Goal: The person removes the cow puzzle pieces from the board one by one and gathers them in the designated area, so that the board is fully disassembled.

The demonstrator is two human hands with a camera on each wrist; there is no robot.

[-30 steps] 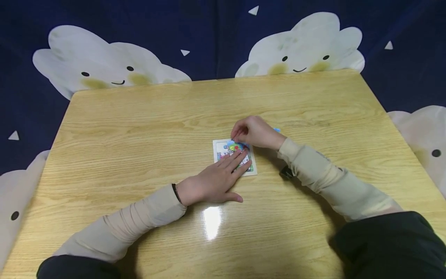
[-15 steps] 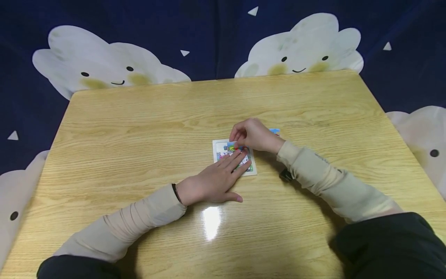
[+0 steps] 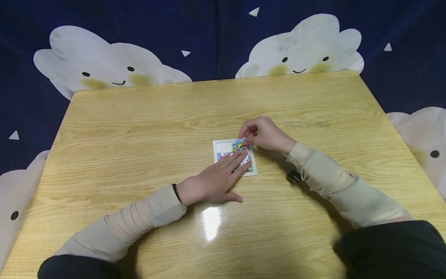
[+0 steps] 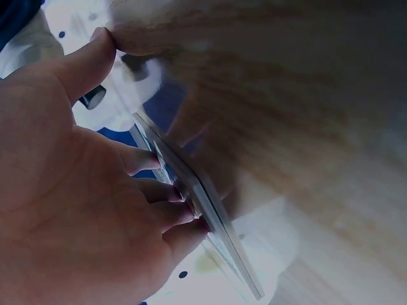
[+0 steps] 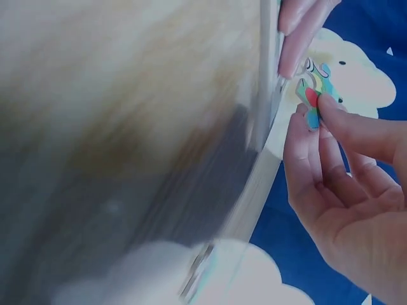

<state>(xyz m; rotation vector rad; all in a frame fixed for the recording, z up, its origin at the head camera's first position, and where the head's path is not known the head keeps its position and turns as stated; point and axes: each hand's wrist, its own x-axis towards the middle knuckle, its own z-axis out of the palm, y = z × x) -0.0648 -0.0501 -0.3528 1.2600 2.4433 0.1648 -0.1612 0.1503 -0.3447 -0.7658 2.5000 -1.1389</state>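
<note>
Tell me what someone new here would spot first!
Probably the two smiling clouds on the blue cloth beyond the table. Next, the little framed puzzle near the table's middle, partly under the left hand. The right hand pinches a colourful piece near its far right corner.

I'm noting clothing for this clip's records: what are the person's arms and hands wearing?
Wrinkled beige sleeves cover both forearms, with black outer sleeves further up. The left hand and right hand are ungloved. A thin black band circles the left wrist; a small black object, unclear, shows beneath the right forearm.
</note>
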